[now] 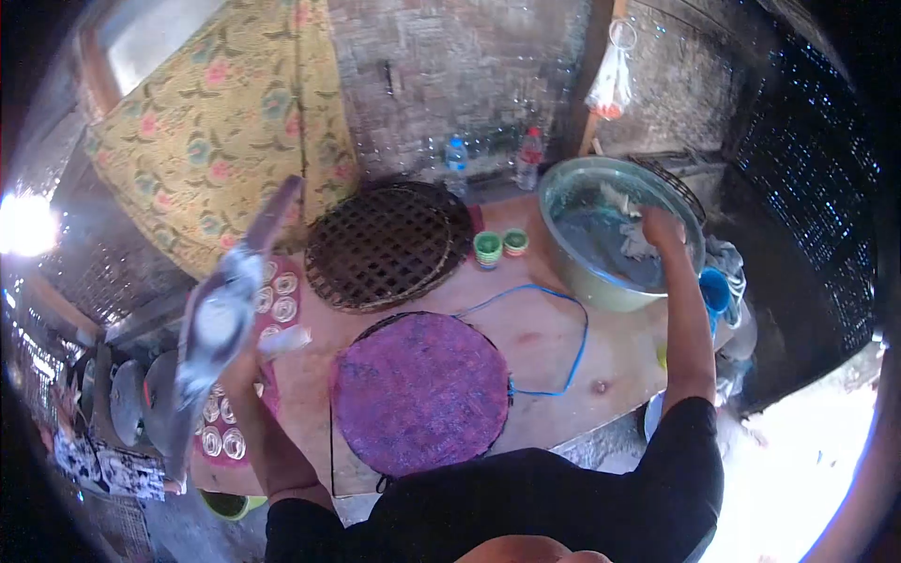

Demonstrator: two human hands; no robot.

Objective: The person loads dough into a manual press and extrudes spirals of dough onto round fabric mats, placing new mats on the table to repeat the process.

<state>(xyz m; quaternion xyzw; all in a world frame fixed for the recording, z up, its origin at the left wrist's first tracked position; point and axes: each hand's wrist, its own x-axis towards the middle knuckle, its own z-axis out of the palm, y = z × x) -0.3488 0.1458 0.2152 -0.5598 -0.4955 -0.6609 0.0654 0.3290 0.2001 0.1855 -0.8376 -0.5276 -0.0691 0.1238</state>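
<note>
My left hand point(242, 368) is closed on a long, wooden-looking tool point(218, 324) with a pale round middle, tilted and smeared by motion. A short whitish cylinder point(284, 341) sticks out beside that hand. Below and behind the tool, several pale coiled rounds point(284, 308) lie in rows on a pink cloth. Over at the right, my right hand point(664, 230) reaches into a big pale-green basin point(601, 293). Its fingers are closed on whitish dough point(638, 242), partly hidden by the hand. More dough clings to the basin's inner wall.
A round tray under purple cloth point(420, 394) lies before me, with woven trays point(385, 246) behind it. A blue cord point(584, 328) loops across the table. Stacked small cups point(487, 249) and two bottles point(456, 167) stand at the back. A blue cup point(714, 291) sits beside the basin.
</note>
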